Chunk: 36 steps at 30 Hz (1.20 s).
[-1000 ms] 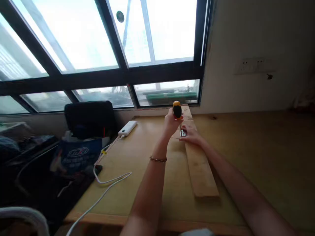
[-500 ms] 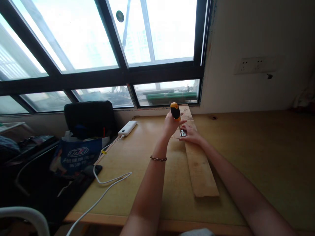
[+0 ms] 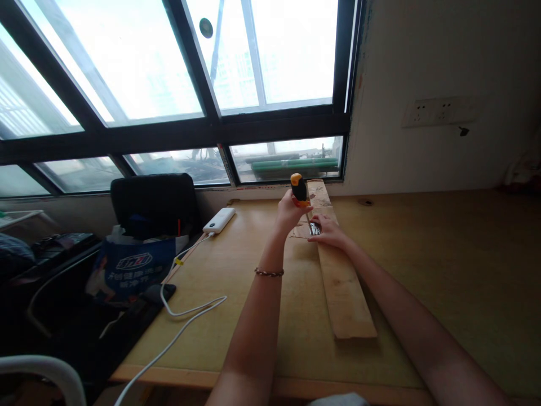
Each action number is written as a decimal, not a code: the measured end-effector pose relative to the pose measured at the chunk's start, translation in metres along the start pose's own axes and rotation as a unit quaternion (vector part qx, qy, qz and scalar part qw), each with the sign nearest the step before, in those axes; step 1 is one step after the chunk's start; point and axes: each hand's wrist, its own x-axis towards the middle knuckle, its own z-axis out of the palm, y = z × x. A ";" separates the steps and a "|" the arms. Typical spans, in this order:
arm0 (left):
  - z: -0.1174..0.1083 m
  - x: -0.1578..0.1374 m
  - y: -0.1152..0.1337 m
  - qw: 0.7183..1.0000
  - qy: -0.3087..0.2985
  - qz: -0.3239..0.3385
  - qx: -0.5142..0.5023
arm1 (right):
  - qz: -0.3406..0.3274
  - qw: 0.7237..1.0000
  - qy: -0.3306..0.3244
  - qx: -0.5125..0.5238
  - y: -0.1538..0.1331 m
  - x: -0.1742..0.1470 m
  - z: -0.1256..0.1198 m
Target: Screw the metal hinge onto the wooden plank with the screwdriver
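Observation:
My left hand [image 3: 289,214] is closed around the black and yellow handle of a screwdriver [image 3: 299,189]. The tool stands nearly upright, and its thin shaft runs down to a small shiny metal fitting [image 3: 315,228]. Fingers of my right hand [image 3: 331,232] are bent around that fitting and hold it against a long wooden board [image 3: 344,293]. What kind of fitting it is I cannot make out. A flat tan piece [image 3: 300,229] lies beside the board's left edge, partly hidden by my left hand.
The board lies on a yellowish table [image 3: 203,338]. At its left edge are a white power bank [image 3: 220,220] and a white cable [image 3: 186,313]. A black chair [image 3: 154,203] holding a blue bag [image 3: 131,270] stands left. A window and a wall with sockets [image 3: 439,111] are behind.
My left hand and the screwdriver handle have shifted slightly left, so the handle leans a little more. The right hand, fitting and board have stayed in place.

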 end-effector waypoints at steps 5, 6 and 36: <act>0.001 0.002 -0.002 0.994 -0.035 -0.025 -0.103 | -0.008 1.000 -0.003 -0.003 0.000 0.001 0.000; 0.001 0.002 -0.002 0.994 -0.030 -0.028 -0.099 | -0.007 1.000 -0.004 -0.003 0.000 0.001 0.000; -0.034 -0.015 0.042 0.986 -0.104 -0.078 -0.104 | 0.004 1.000 -0.004 -0.001 -0.007 -0.002 -0.003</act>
